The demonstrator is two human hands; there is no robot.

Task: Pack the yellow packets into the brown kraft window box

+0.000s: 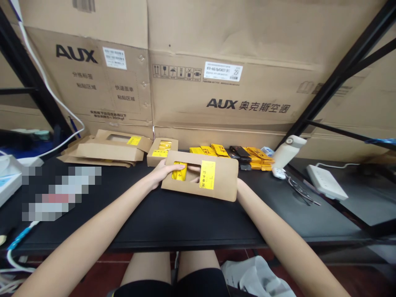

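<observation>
Flat brown kraft-card box with a cut-out window and a yellow label (216, 181) is held tilted above the front-middle of the black tabletop (173, 222); through the window one yellow foil sachet (180, 172) shows inside, plus fingertips, so the box is open at the back or side; rest of its contents hidden.

Left hand (162, 171) grips the box's left end, thumb on the front face by the window, fingers curled behind; right hand (239, 185) is almost wholly hidden behind the box's right end, only the wrist shows, so its grip cannot be told.

Counts: one smaller open kraft box (161, 152) just behind the held one, yellow sachets packed in it, number not readable; two or so flat kraft window boxes stacked at left rear (108, 149), one with a yellow label; loose pile of yellow sachets (216, 150) at rear centre-right, too overlapped to count.

Around: dark flat device (239, 153) lying on the sachet pile; white handheld tool (287, 152) leaning at right; black scissors (301, 190) flat beside it; white power strip (326, 181) further right; large AUX cardboard cartons (216, 62) wall off the back; black metal rack struts (337, 78) cross at right; white cable (49, 95) runs down at left.
</observation>
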